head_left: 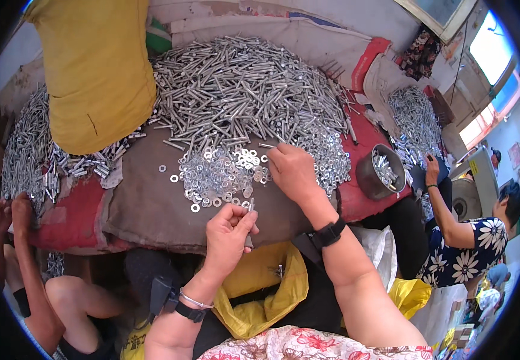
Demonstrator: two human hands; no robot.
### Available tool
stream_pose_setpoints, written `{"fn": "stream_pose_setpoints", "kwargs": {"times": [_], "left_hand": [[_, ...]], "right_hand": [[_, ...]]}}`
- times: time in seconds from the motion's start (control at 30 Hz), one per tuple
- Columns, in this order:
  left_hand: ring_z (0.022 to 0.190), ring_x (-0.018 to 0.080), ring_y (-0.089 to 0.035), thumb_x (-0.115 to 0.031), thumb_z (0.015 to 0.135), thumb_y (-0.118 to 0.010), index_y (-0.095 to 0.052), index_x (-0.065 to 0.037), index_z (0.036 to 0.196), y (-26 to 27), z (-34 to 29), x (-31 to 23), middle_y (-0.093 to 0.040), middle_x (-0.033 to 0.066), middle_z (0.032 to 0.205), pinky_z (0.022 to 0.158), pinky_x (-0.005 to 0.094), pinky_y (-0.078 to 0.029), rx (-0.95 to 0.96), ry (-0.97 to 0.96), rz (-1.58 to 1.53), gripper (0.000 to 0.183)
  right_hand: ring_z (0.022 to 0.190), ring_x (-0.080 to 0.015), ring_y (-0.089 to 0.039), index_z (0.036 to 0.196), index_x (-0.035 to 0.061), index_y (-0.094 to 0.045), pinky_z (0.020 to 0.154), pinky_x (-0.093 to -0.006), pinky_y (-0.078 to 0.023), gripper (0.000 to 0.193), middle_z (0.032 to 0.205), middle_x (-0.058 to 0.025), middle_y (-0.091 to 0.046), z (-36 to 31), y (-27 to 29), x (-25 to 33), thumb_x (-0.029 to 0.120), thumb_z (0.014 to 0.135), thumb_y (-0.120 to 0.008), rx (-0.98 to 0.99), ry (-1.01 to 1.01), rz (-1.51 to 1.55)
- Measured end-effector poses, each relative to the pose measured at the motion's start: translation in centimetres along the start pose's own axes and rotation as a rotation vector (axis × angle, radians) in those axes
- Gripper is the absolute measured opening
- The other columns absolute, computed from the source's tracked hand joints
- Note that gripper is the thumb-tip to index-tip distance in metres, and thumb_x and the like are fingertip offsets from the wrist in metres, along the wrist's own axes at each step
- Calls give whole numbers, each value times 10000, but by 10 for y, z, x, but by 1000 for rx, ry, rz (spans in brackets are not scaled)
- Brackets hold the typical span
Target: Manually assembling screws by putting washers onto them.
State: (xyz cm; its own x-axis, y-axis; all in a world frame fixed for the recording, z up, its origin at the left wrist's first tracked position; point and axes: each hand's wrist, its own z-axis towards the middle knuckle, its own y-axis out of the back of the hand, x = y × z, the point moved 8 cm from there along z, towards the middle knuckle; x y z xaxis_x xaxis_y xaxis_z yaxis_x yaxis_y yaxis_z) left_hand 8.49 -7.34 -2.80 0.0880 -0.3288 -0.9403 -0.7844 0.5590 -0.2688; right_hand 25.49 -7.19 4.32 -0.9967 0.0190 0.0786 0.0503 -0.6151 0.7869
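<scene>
My left hand (230,231) is closed around a slim metal bolt (251,205), whose end stands up past the thumb at the table's near edge. My right hand (296,171) pinches a silvery metal pin (266,145) at the fingertips, just above a heap of flat washers (212,180). Behind the washers rises a large mound of loose metal pins (230,90). Below my hands, a yellow sack (296,282) gapes between my knees. One bolt (280,271) shows against its opening; whether it rests or falls I cannot tell.
A full yellow sack (98,78) stands on the table at the left. A metal pot (375,180) holding metal parts sits at the right. Co-workers' hands (20,213) work at the far left, and a person in a flowered top (464,240) sits at the right.
</scene>
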Motion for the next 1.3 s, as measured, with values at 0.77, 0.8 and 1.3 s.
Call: {"fn": "stream_pose_setpoints", "kwargs": {"times": [0.77, 0.8, 1.3], "left_hand": [[491, 1, -492, -151, 933, -637, -585, -59, 921, -8, 0, 4, -626, 5, 719, 391, 144, -400, 19, -28, -83, 106], [498, 1, -499, -149, 932, -637, -587, -60, 924, -6, 0, 4, -627, 2, 724, 391, 144, -403, -6, -26, -78, 102], [478, 14, -515, -131, 890, -686, -630, -50, 901, -1, 4, 0, -646, 29, 704, 369, 144, -353, -20, -15, -70, 99]], "right_hand": [[665, -354, -600, 865, 31, -637, 573, -416, -479, 113, 747, -149, -589, -27, 20, 10, 22, 753, -630, -21, -171, 394], [665, -354, -600, 865, 31, -637, 573, -416, -479, 113, 747, -149, -589, -27, 23, 17, 22, 753, -630, -20, -171, 399], [726, -333, -659, 1015, 1, -661, 614, -374, -519, 226, 813, -168, -653, -45, 31, 49, -20, 794, -617, 9, -162, 617]]}}
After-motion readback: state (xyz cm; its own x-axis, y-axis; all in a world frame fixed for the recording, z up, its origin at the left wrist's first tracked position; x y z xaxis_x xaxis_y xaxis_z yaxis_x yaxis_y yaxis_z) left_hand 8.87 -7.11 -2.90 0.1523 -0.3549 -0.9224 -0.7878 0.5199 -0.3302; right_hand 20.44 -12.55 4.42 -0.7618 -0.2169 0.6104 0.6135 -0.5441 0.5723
